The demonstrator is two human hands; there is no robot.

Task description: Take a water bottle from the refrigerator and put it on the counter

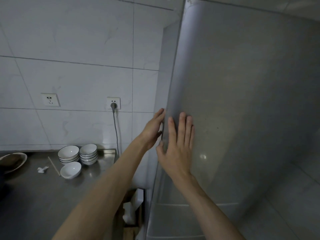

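Note:
A tall silver refrigerator (242, 101) fills the right half of the view, its upper door closed. My right hand (178, 146) lies flat on the door's front near its left edge, fingers spread upward and the thumb hooked around the edge. My left hand (153, 129) reaches to the door's left side edge, fingers extended along it. Neither hand holds anything. The steel counter (34, 196) stretches to the left of the fridge. No water bottle is in sight.
Stacks of white bowls (78, 154), a single white bowl (71, 169), a chopstick (54, 164), a crumpled tissue (42, 169) and a wooden bowl (13, 161) sit on the counter. A grey cord (116, 129) hangs from a wall socket. Clutter fills the gap beside the fridge.

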